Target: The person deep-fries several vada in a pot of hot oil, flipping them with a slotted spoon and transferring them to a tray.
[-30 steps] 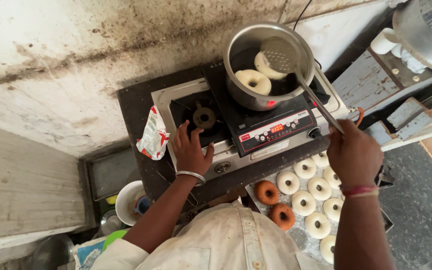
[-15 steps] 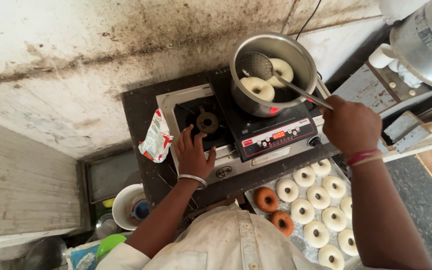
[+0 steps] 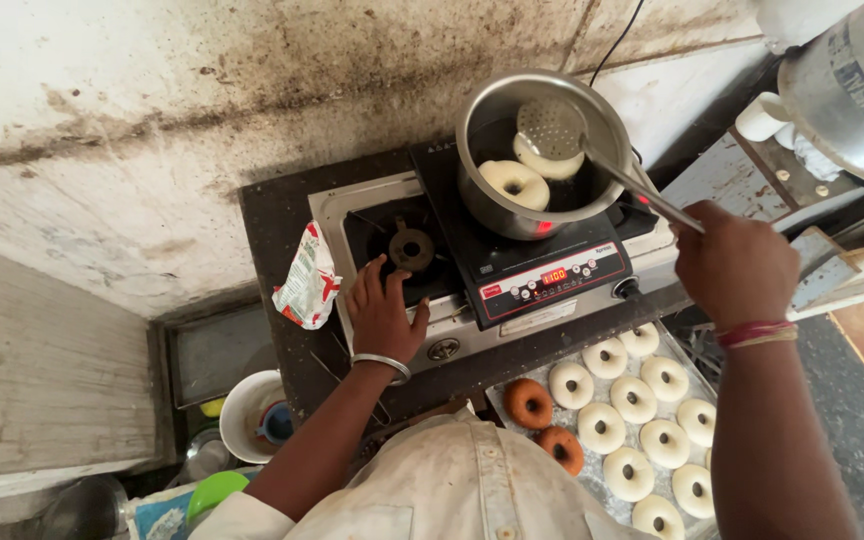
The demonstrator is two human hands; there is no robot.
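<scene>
Two doughnuts fried in the pot at upper right; two browned ones sat on the tray (most remained pale). The right hand was clenched on the skimmer; the left hand rested spread and released on the stove.

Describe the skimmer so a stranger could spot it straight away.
Find the steel pot on the black induction cooker. Over its oil sits the skimmer, its long handle running to the right hand. Unlike the pale dough rings beside it, it is a round, perforated metal disc.

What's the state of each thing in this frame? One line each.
Pot: on the induction cooktop, two pale rings inside.
Induction cooktop: display lit.
Gas burner: no flame visible.
Skimmer: held over the pot.
Right hand: closed on skimmer handle.
Left hand: flat on stove.
Tray: two browned rings, rest raw.
</scene>
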